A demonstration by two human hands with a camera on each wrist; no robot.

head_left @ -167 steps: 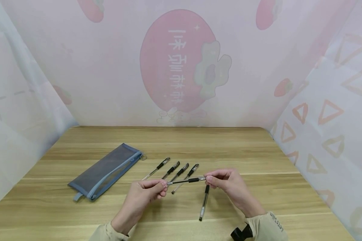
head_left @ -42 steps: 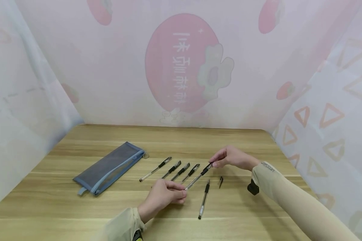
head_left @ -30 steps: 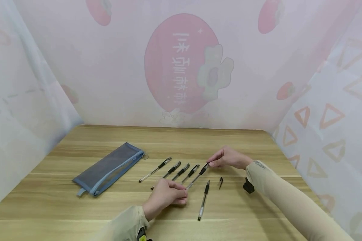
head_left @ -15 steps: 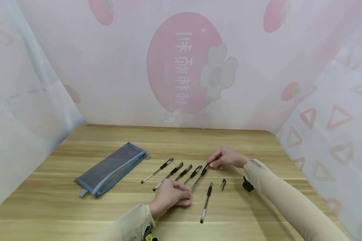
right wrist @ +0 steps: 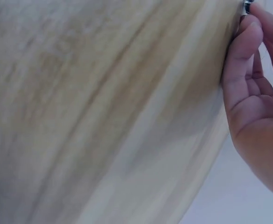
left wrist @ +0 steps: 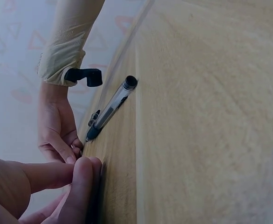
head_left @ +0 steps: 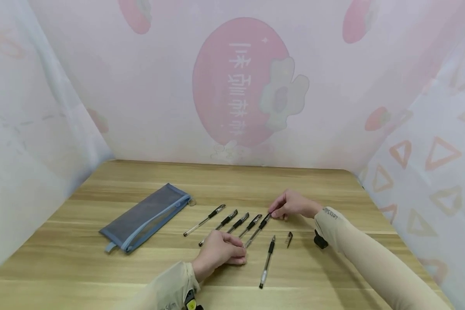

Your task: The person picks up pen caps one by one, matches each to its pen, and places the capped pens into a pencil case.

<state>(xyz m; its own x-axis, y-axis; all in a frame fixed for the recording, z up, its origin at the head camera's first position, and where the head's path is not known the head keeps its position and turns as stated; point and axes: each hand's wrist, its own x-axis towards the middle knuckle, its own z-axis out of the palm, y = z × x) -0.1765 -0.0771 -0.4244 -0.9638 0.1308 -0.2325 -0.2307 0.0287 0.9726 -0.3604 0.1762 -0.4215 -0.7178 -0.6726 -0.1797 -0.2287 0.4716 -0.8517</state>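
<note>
A capped black gel pen (head_left: 257,230) lies slanted at the right end of a row of similar pens. My right hand (head_left: 292,204) pinches its capped end between thumb and fingers. At the near, clear end, my left hand (head_left: 221,249) grips the same pen with thumb and fingertips; that tip is partly hidden. Left of it lie several capped pens, the leftmost pen (head_left: 204,220) set a little apart. To the right rests an uncapped pen (head_left: 268,259), point away from me, with a loose pen cap (head_left: 289,240) beside it. Only a bit of pen shows in the right wrist view.
A blue-grey mesh zip pouch (head_left: 145,217) with a ring on its zipper lies left of the pens. The wooden table (head_left: 317,275) ends at a printed cloth backdrop (head_left: 159,99), with cloth sides left and right.
Earlier both hands held a pen level above the table; now that pen lies in line with the row. The loose cap has come into sight. In the last second the hands barely move.
</note>
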